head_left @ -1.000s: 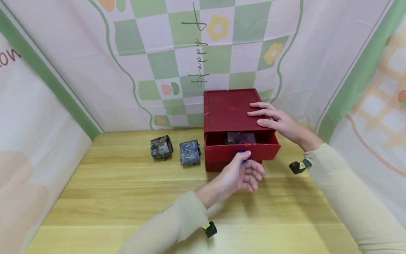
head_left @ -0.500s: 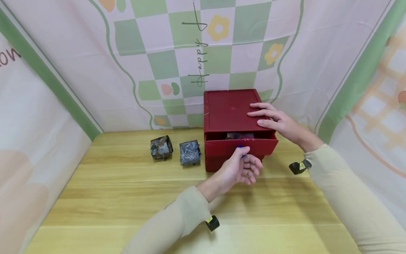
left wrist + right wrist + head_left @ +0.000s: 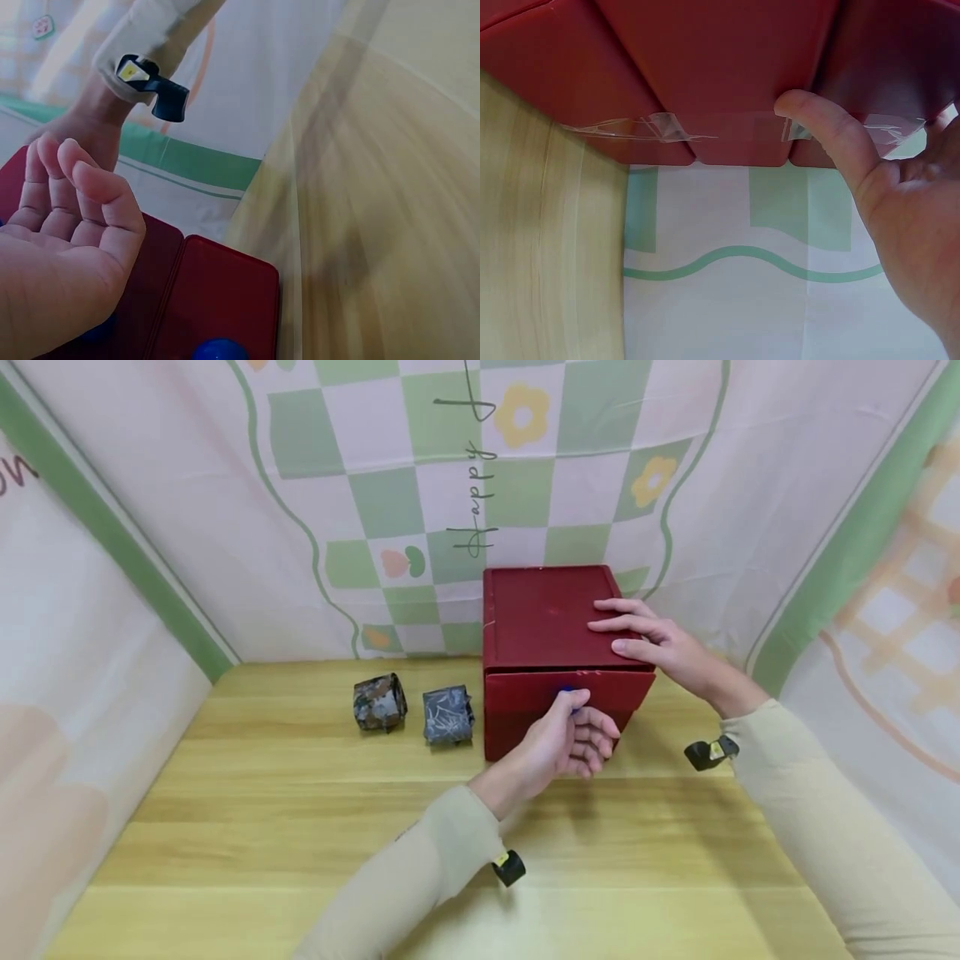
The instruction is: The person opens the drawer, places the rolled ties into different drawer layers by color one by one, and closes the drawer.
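A dark red drawer box (image 3: pixel 551 618) stands against the back fabric. Its top drawer front (image 3: pixel 517 687) sits nearly flush, with a thin dark gap along the upper edge. My left hand (image 3: pixel 551 739) presses its thumb at the blue knob (image 3: pixel 567 690) of that drawer, the other fingers loosely bent and holding nothing. Flat on the right side of the box top lie the fingers of my right hand (image 3: pixel 660 647). The right wrist view shows the right thumb (image 3: pixel 825 124) against the box's side. What lies inside the drawer is hidden.
On the wooden table (image 3: pixel 300 827), left of the box, are a camouflage-patterned roll (image 3: pixel 380 702) and a dark grey leaf-patterned roll (image 3: pixel 447 715). A lower blue knob (image 3: pixel 219 349) shows in the left wrist view. Printed fabric (image 3: pixel 375 502) walls the back and both sides.
The top drawer has slid inward from partly out to nearly flush, covering the dark patterned item inside. My left hand moved forward with it; the right hand stayed on the box.
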Demonstrator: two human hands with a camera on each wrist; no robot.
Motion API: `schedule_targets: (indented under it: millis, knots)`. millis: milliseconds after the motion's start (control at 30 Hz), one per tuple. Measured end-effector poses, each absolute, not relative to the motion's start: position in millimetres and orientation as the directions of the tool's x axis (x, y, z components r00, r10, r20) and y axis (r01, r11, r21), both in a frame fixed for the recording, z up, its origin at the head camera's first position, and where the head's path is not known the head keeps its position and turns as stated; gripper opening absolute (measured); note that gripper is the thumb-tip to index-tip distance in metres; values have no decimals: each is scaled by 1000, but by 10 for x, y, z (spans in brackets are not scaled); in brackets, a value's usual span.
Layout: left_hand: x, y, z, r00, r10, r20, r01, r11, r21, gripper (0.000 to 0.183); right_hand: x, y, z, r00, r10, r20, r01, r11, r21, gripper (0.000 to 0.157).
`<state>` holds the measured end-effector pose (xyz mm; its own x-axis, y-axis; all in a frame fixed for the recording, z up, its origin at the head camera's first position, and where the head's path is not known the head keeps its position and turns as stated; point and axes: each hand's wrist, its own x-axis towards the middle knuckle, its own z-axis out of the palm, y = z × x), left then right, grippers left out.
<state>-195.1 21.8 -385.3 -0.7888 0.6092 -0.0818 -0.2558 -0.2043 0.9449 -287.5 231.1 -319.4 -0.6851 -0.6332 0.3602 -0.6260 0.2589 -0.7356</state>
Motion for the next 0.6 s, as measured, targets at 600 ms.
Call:
schedule_targets:
  millis: [600]
  knots:
    - [-2003,233,-3800,-803,573,-162,-288,-135,948,65,-2858,2332,-3205,-701,-618,357,-620,281,-732,34]
